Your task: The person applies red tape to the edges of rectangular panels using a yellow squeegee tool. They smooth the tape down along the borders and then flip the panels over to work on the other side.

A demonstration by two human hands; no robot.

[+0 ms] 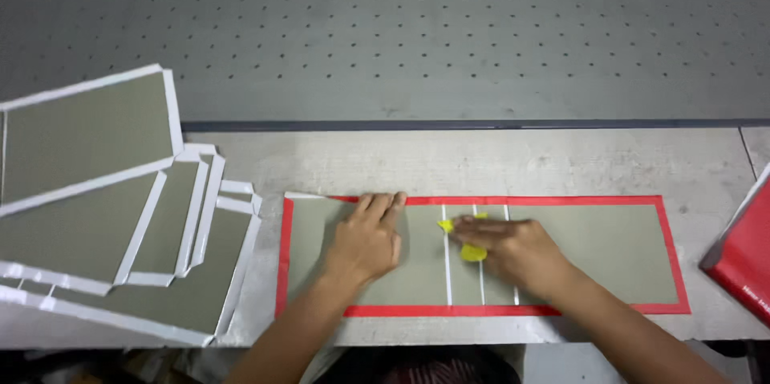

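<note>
Hands at work on a long grey board (593,247) with a red border, lying flat along the near edge of a pale, scuffed table (497,163). The left hand (367,241) rests palm down on the board's left part, fingers stretched together toward the far red edge, holding nothing. The right hand (513,249) lies just beside it, over the three thin white lines that cross the board's middle, and presses a small yellow tool (472,252) against the grey surface — the fingers close over it, so only its ends show. The red border runs all round the board; at the far left corner a narrow white strip (309,196) shows along the edge. To the left, well apart from the hands, a loose stack of grey boards with white borders (120,215) fans out over the table's end. At the right edge of the view a red cover (746,260) lies tilted — only partly in sight. Beyond the table stretches a grey perforated surface (401,31), dotted with small holes.
</note>
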